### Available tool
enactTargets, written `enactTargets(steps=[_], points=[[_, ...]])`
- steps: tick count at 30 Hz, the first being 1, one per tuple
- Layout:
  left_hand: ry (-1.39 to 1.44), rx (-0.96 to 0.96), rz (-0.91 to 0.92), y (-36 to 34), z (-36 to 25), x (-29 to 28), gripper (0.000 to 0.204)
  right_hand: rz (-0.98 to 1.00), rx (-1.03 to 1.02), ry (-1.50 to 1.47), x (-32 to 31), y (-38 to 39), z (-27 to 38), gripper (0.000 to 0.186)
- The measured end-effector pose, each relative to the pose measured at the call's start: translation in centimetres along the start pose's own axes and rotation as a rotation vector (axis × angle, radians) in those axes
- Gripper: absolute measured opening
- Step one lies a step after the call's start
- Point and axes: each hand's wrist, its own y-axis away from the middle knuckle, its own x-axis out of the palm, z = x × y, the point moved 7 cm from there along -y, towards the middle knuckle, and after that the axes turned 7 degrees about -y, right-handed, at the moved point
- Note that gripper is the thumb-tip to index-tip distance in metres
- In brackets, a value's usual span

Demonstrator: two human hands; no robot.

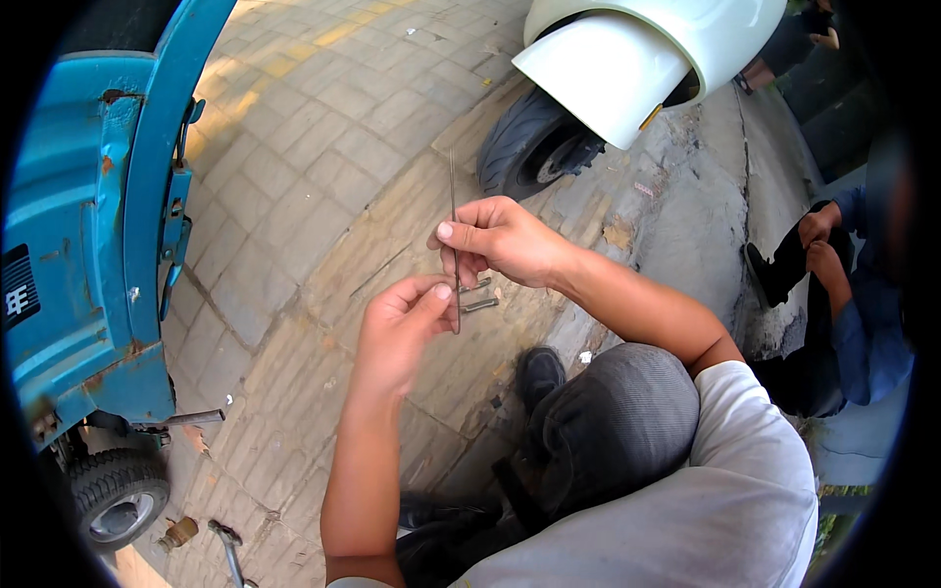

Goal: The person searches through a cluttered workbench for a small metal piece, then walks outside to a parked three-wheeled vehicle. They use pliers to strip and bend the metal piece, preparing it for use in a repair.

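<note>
A thin, dark, nearly straight metal wire (453, 180) stands roughly upright in front of me, held in both hands. Lower down, my left hand (394, 321) pinches it between thumb and fingers close to its bottom end. Above that, my right hand (502, 237) is closed on the middle of the wire, thumb pressed against it. The wire's upper part rises free past the right hand. On the paving just behind the hands lies a metal tool (480, 305), with another partly hidden by my fingers; I cannot tell their exact kind.
A rusty blue vehicle (83, 225) with a small wheel (120, 500) stands at left. A hammer (229, 551) and a brownish jar (179, 533) lie near it. Ahead is a white scooter (618, 73) with its black tyre (529, 147). A seated person (863, 323) is at right.
</note>
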Motion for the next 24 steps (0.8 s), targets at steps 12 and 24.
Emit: enactTargets(steps=[12, 24], points=[[0.036, 0.014, -0.432, 3.3, 1.2, -7.8, 0.015, 0.257, -0.285, 1.660, -4.9, -4.0, -24.4, 0.041], [0.090, 0.043, -0.556, 3.6, 3.0, -8.9, 0.018, 0.098, -0.209, 1.319, -7.2, -5.3, -23.0, 0.028]])
